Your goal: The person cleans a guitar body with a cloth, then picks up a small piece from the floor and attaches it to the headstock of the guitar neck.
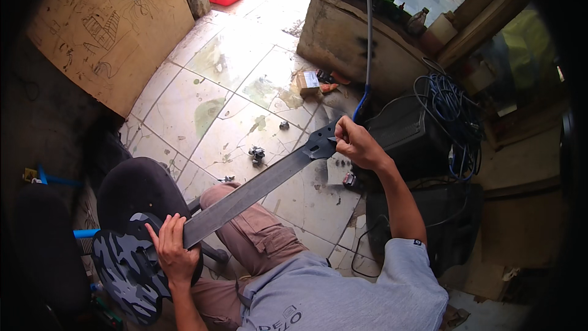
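Observation:
An electric guitar with a grey-and-black camouflage body (119, 270) lies slanted across my lap and a dark round stool seat (144, 190). Its bare, stringless neck (245, 193) runs up to the right, ending in a black headstock (317, 143) with open holes. My left hand (171, 248) lies flat where neck and body meet, fingers extended and thumb apart. At the headstock my right hand (358, 142) is closed in a pinch. A small pale tip shows by its fingers; what it is I cannot make out.
Small metal parts (256, 154) lie scattered on the cracked tile floor (190, 101). Beyond the headstock sits a small cardboard box (307, 83). Black cases (398, 138) and a coiled blue cable (450, 101) stand on the right. A drawn-on wooden board (110, 30) is at far left.

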Demonstrator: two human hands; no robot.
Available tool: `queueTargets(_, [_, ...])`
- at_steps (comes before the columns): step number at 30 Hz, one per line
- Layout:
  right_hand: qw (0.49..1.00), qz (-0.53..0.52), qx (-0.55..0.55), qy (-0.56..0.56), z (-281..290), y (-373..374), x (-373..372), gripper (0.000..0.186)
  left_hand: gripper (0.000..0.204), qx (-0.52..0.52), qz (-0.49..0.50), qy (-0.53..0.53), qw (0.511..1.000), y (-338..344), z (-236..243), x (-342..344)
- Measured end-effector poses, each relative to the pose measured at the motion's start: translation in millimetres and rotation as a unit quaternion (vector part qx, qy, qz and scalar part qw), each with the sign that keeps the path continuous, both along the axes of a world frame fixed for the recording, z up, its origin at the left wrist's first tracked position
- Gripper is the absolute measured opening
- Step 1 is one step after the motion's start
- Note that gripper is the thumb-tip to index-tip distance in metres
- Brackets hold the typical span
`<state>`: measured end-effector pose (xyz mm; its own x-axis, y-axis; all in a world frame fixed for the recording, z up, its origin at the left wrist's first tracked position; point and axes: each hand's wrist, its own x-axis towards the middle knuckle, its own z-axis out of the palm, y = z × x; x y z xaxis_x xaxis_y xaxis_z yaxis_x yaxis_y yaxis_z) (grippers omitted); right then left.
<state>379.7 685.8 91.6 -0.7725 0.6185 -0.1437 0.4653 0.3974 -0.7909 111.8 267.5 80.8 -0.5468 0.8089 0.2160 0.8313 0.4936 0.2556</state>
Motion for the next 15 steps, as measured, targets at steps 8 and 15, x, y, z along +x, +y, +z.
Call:
queueTargets(8, [0.993, -0.043, 0.086, 0.075, 5.3, 5.8, 13.8, 0.025, 0.059, -0.005, 0.000, -0.004, 1.000, 0.4, -0.5, 0.2])
queueTargets(15, [0.992, -0.051, 0.112, 0.015, -8.7, -11.3, 2.0, 0.022, 0.058, -0.007, -0.003, -0.006, 1.000, -0.2, -0.2, 0.0])
